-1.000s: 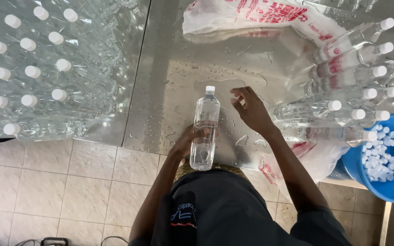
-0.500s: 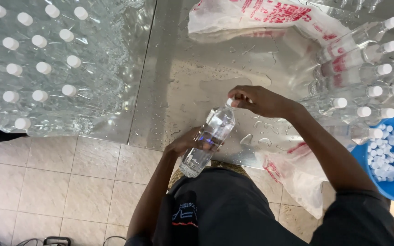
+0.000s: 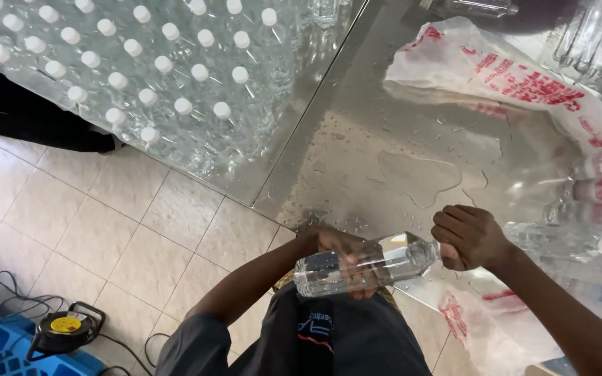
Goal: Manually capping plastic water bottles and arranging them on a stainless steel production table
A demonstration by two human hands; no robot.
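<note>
Nearest the body, the left hand point(image 3: 339, 259) cradles a clear water bottle point(image 3: 364, 264) lying almost level above the lap, fingers wrapped round its lower half from behind. The right hand point(image 3: 469, 237) is closed in a fist over the bottle's neck, hiding the cap. A cap like this seats best with the body clamped firm, so it cannot spin, and the wrist turning square to the neck; a tilted twist would likely cross the thread. The wet worktop point(image 3: 384, 146) beyond shows puddles, so slick hands are a fair worry. Farther off lie a printed plastic bag point(image 3: 503, 80) and packed capped bottles point(image 3: 148, 63).
</note>
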